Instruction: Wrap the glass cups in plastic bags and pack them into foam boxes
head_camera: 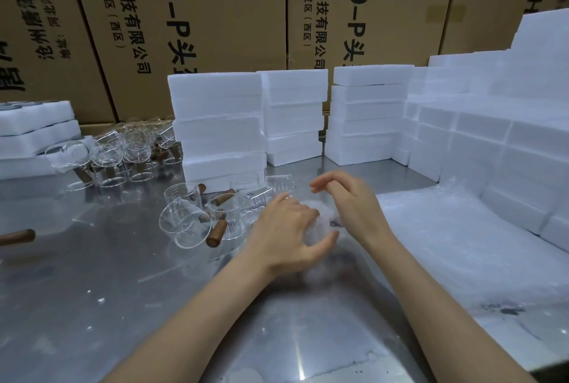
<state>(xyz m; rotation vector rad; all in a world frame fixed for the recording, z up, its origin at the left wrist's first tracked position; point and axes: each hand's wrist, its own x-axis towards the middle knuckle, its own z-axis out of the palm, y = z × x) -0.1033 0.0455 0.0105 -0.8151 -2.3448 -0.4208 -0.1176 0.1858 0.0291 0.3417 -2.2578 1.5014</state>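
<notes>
My left hand [286, 228] grips a glass cup wrapped in a bubbly plastic bag [320, 222] just above the metal table. My right hand [348, 201] is beside it on the right, fingers curled on the top of the wrap; it is motion-blurred. Several bare glass cups with brown wooden handles [203, 219] lie on the table to the left of my hands. Stacks of white foam boxes [218, 124] stand behind them. A pile of plastic bubble bags [455, 235] lies at the right.
More glass cups [123, 151] crowd the far left by a low stack of foam boxes [34, 136]. Foam boxes [508, 124] rise in steps at the right. Printed cardboard cartons [191, 13] wall off the back. A loose wooden handle [18, 236] lies at the left edge.
</notes>
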